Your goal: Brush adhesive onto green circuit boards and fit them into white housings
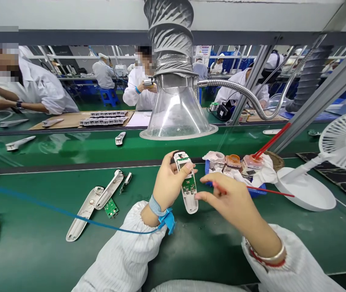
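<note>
My left hand (169, 182) is closed round a long white plastic housing (191, 202), held tilted over the bench. Inside the housing sits a green circuit board (189, 185), partly covered by my left thumb. My right hand (229, 194) is closed on a thin red stick (271, 191), whose far end points right; its tip is hidden by my fingers. The right thumb is at the housing's lower right edge. To the left lie an opened white housing half (83, 215), another white part (110, 190) and a loose green circuit board (111, 208).
A clear extraction hood (179, 113) hangs over my hands. On the right stand a blue tray (256, 192) of small jars and a white fan (308, 190). A blue wrist cord (69, 215) crosses the left side. Several co-workers sit beyond the green conveyor (78, 150).
</note>
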`<state>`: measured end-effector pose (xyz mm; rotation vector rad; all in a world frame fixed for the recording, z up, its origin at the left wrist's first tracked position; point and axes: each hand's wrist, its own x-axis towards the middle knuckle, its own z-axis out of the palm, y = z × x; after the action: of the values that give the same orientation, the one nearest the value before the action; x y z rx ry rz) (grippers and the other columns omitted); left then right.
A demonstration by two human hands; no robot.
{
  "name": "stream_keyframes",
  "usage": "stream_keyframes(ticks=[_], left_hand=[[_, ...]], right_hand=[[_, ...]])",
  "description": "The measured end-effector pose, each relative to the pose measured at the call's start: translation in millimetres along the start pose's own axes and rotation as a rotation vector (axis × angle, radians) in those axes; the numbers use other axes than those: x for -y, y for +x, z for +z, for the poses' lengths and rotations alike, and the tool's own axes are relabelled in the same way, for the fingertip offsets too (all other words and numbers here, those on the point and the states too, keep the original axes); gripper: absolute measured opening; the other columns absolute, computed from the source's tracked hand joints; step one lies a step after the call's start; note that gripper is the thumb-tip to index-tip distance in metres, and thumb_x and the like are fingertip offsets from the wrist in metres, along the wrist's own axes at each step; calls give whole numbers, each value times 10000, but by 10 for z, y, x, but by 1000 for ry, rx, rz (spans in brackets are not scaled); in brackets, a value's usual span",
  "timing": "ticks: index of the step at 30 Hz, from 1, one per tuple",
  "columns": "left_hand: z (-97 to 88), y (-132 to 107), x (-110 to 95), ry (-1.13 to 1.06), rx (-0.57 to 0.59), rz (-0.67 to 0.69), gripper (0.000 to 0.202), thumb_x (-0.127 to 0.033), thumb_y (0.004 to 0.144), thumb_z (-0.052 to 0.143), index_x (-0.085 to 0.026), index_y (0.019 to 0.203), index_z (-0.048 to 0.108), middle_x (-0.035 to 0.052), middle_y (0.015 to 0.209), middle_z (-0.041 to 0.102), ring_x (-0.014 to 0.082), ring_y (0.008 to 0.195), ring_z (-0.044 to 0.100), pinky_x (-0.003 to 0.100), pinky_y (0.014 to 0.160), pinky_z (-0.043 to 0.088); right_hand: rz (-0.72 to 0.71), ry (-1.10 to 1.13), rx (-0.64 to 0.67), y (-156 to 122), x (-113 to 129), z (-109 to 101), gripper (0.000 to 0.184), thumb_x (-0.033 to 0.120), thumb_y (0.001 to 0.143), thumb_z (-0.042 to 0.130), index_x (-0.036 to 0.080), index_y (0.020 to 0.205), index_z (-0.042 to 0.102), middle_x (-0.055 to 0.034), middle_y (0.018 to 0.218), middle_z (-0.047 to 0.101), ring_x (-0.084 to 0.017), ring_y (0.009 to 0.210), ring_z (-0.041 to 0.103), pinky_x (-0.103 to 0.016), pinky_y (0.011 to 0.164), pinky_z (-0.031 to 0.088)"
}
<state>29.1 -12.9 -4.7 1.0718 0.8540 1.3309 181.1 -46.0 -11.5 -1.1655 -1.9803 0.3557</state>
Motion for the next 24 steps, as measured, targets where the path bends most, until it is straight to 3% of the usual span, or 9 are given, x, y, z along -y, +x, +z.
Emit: stream_keyframes(ticks=[2,4,8,13,18,21,24], left_hand=[[7,15,12,-40,3,-21,423,-275,742,678,-175,1078,440,56,841,666,212,776,670,336,700,531],[29,13,15,-85,7,-38,416,-277,753,666,-179,1081,429,48,845,657,210,783,667,324,677,534],[76,-17,-9,-150,13,-67,411,-290,790,625,-199,1124,405,24,845,629,192,763,661,285,611,528],[89,-67,-26,-230,22,-61,462,-239,803,613,-220,1193,367,12,887,613,151,786,649,258,686,512],[78,-99,9,-225,43,-38,462,-207,804,610,-220,1198,370,20,910,615,139,789,639,240,688,498],[70,-102,16,-213,55,0,435,-213,805,608,-223,1178,384,16,905,611,147,798,635,261,704,504],[61,-103,12,-221,77,16,429,-220,797,619,-236,1165,399,8,892,609,156,792,633,311,745,513]], right_hand=[[-212,-98,-30,-29,-29,-10,83,156,811,613,180,891,615,-40,885,609,-140,735,584,-249,668,467],[-332,-176,1,-57,-66,20,120,108,855,528,178,889,619,-47,885,595,-128,722,573,-237,647,454],[-455,-296,25,-94,-110,89,198,28,856,449,148,896,602,-63,868,602,-124,689,550,-223,573,406],[-485,-367,56,-86,-94,93,247,6,842,395,141,885,597,-71,861,605,-129,692,552,-222,552,386],[-349,-268,117,-69,-63,123,251,17,822,375,164,848,578,-62,838,579,-138,708,547,-229,571,393],[-122,-41,55,-37,-46,133,68,114,820,495,179,809,509,-29,760,552,-142,662,536,-242,569,405],[171,182,62,4,-26,110,183,224,774,621,200,871,468,77,508,437,-102,436,443,-222,465,371]])
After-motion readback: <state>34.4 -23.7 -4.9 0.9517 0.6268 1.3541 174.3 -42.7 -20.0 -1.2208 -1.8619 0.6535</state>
